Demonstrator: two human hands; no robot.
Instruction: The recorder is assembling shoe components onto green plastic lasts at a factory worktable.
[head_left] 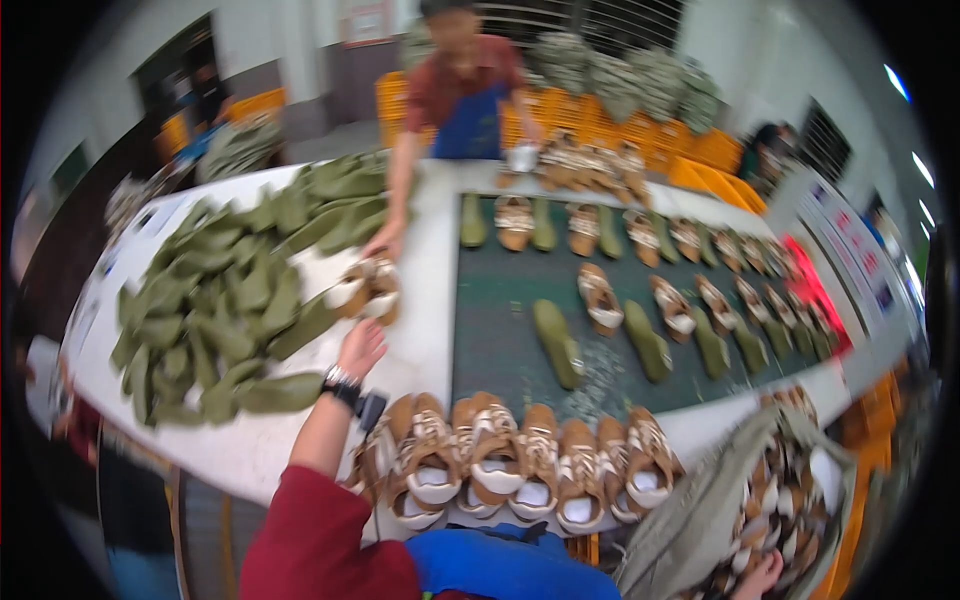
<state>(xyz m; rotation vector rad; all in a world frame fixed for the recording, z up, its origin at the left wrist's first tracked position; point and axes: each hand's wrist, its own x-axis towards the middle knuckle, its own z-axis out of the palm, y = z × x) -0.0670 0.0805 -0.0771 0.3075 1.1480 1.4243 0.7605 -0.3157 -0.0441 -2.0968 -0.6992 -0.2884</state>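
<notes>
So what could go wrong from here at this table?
Your left hand and the co-worker's hand might bump at the tan-and-white shoes between them. The shoe row stands along the near edge of the table, so a nudge could drop one. The packed open sack could spill if your right hand tugs it.

Wht walls [740, 45], dk slatted windows [640, 20] at bk, strip lts [896, 83] R.

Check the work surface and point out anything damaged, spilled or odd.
Pale, blotchy marks show on the dark green surface, near its front edge and beside the nearest olive sole piece. They look odd because the surface around them is mostly dark. Whether they are wear or residue, I can't tell.
</notes>
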